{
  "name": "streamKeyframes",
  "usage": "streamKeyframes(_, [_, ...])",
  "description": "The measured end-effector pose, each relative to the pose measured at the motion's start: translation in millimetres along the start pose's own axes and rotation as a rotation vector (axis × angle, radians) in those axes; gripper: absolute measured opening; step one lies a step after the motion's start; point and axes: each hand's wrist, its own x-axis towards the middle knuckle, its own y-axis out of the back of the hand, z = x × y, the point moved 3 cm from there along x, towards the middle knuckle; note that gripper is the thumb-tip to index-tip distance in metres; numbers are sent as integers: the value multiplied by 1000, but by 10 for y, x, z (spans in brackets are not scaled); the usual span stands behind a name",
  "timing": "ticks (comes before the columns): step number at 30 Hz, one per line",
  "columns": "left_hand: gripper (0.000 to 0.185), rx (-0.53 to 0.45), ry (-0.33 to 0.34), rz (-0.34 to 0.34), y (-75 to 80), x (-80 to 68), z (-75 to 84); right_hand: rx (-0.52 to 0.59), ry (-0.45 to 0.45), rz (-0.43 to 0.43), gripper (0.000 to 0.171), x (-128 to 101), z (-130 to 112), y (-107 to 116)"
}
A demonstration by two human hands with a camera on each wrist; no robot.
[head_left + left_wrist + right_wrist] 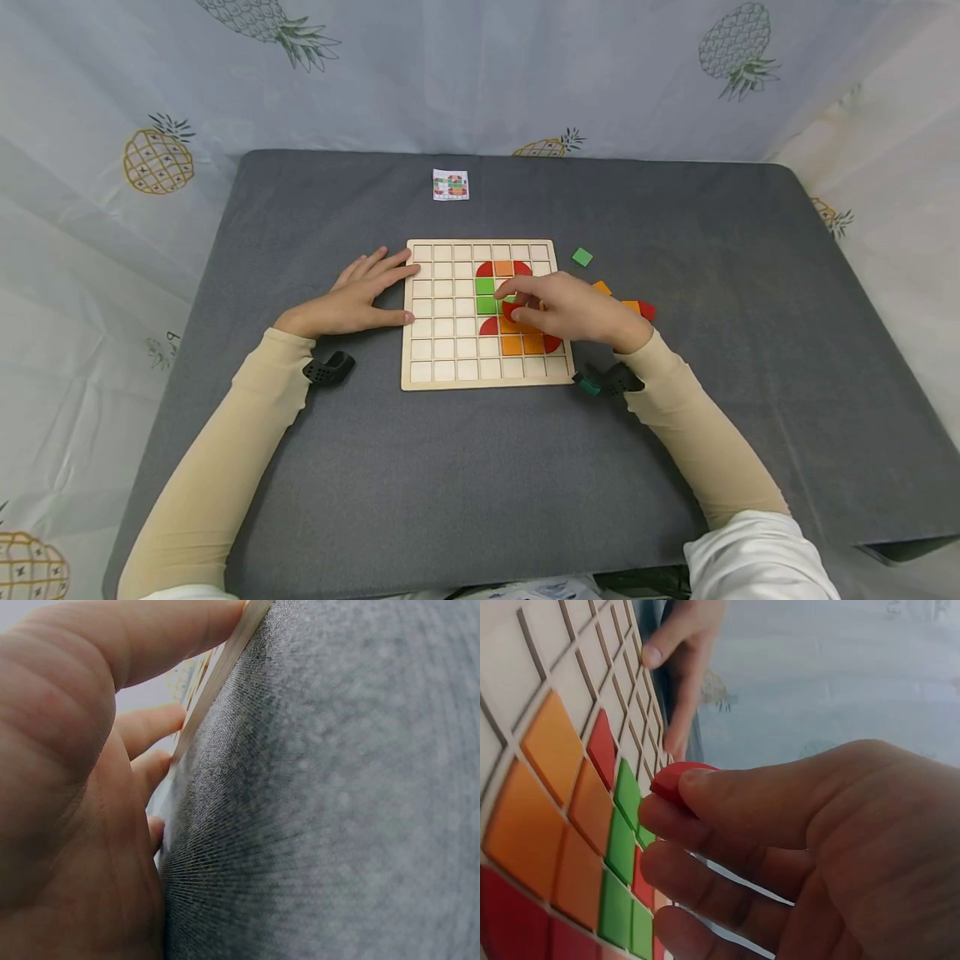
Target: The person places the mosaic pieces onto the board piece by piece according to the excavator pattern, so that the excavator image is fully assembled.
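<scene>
Left hand [352,298] lies flat and relaxed on the desk [480,467], fingertips against the wooden grid board's [442,367] left edge. Right hand [572,310] pinches a red piece [676,780] over the board's coloured tiles; its shape is mostly hidden by fingers

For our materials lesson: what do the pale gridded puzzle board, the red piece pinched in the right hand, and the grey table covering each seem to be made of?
Pale gridded puzzle board: probably unfinished light wood, matte, with a raised lattice.
Red piece, pinched by the right hand: smooth, evenly coloured, painted wood or plastic; unclear which.
Grey table covering: fabric, going by its fine visible weave.
</scene>
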Motion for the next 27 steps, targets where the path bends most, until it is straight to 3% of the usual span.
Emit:
streamKeyframes(9, [81,2,1,-3,-1,10,9,30,71,15,12,61,-87,-154])
streamKeyframes(17, [81,6,3,-1,2,9,0,84,43,-48,16,101,-102,-271])
streamKeyframes(27, [81,-2,9,-3,8,-3,-2,-21,100,-47,17,122,-153,-355])
